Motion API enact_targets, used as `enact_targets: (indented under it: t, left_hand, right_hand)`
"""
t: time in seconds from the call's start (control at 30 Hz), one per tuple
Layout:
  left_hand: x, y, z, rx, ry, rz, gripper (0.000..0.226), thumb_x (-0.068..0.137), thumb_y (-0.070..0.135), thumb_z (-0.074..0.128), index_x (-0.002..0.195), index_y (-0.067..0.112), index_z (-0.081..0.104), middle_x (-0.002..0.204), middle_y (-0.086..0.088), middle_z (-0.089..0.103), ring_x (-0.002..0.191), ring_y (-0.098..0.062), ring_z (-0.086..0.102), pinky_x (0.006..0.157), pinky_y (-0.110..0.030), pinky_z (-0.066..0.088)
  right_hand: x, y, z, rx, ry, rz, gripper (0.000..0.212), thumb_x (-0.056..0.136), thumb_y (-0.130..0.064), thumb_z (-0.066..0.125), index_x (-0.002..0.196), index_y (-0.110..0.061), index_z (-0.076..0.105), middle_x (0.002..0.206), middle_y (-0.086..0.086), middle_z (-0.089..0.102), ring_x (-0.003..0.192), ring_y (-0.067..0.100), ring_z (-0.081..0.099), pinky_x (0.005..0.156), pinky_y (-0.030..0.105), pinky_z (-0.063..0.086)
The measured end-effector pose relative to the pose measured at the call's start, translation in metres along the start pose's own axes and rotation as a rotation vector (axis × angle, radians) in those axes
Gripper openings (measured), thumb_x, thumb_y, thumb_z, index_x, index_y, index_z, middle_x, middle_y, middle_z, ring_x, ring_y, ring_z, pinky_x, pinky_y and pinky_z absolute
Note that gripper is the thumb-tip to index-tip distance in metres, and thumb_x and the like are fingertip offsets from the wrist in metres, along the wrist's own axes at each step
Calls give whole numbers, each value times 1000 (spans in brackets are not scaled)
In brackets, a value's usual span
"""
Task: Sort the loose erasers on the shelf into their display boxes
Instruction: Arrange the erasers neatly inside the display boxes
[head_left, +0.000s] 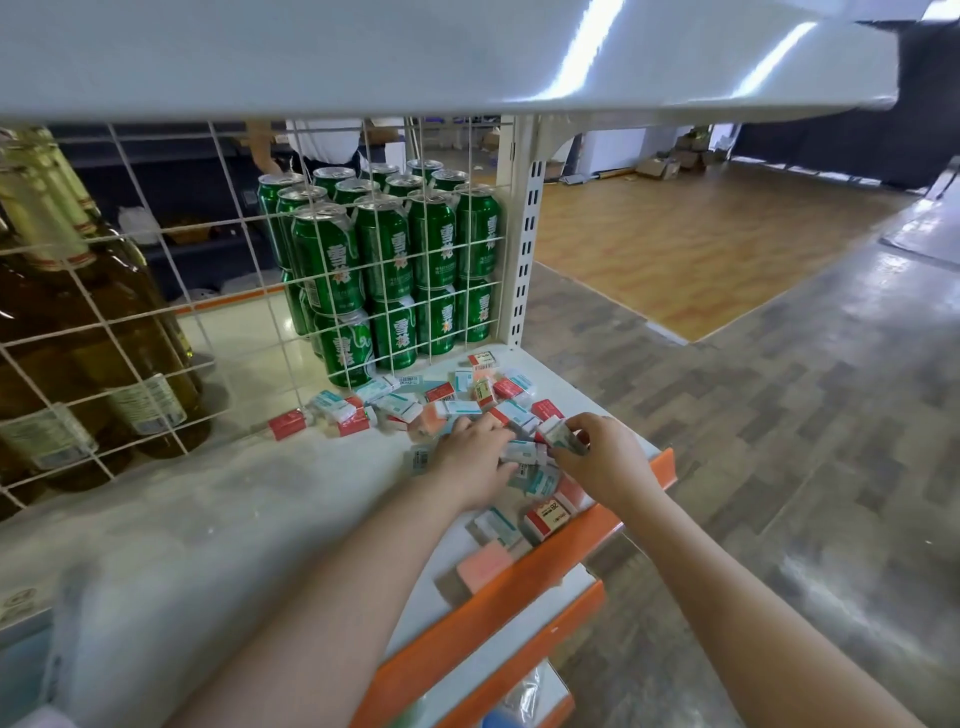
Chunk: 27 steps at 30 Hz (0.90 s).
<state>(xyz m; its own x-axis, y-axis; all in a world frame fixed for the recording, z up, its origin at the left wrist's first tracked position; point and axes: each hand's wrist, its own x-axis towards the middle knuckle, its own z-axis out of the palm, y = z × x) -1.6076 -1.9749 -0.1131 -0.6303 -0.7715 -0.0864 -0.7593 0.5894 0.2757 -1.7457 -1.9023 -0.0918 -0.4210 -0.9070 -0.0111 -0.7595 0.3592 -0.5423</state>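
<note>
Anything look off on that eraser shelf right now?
Yes: the erasers lie scattered loose across the white shelf, at mixed angles, some piled under both hands. A pink one sits against the orange front lip. No display boxes are in view.

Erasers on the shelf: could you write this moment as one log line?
step: gathering erasers | left hand: on pile | right hand: pinching teal eraser | display boxes: none in view

Two hands (475, 457) — eraser heap (452, 402) uncountable
</note>
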Motion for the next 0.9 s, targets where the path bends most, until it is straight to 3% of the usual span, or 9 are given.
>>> enact_targets:
  t: [0.13,0.3,0.4,0.53,0.6,0.67,0.77,0.9]
  left_hand:
    - [3,5,5,-102,72,-53,33,90,33,57,120,18,54,128,-1,48,117,-21,43,97,-37,41]
    - [-4,7,4,-134,111,-100,18,90,30,57,100,14,58,102,-2,56,88,-19,56,74,-32,49]
    - [-10,0,2,-145,119,-79,19,96,25,46,84,12,53,80,-1,50,70,-16,49,55,-25,35]
    - [-20,-13,-1,-188,171,-145,34,95,15,41,61,16,35,61,-1,38,63,-20,40,52,-30,25]
    - [-27,-17,-4,-218,176,-175,27,92,15,45,65,13,43,67,-4,47,69,-25,49,57,-31,31]
    - [-32,-22,-6,-269,177,-192,11,89,15,50,84,10,59,87,-11,60,86,-30,57,66,-33,40]
    - [-41,-30,-7,-397,182,-248,26,88,17,54,112,9,61,109,-11,63,101,-28,59,84,-34,46]
    - [-53,-41,-10,-656,185,-317,27,85,12,55,112,8,60,105,-9,63,97,-27,63,86,-36,52]
  right_hand:
    - [-3,1,1,10,1,34,40,89,-26,61,126,-17,53,117,5,59,89,16,61,59,15,48]
    - [-6,3,1,17,-5,27,39,90,-25,59,127,-15,54,116,5,58,82,11,55,51,10,41]
    - [-9,0,2,28,2,7,35,90,-23,58,123,-13,57,114,6,58,80,11,54,51,11,41]
    - [-12,-5,3,74,12,-11,34,90,-18,58,123,-13,58,114,6,59,85,14,57,60,15,48]
    - [-13,-8,5,106,17,-15,33,89,-16,59,121,-13,59,114,6,62,88,15,60,65,20,51]
    - [-15,-10,5,128,9,-21,30,89,-15,58,119,-13,59,111,5,63,82,11,59,56,14,44]
    - [-19,-14,7,154,6,-29,25,90,-13,56,115,-14,59,107,4,64,69,4,54,49,11,35]
    - [-28,-23,12,186,14,-37,24,90,-10,55,113,-12,59,106,4,63,65,3,52,48,11,34]
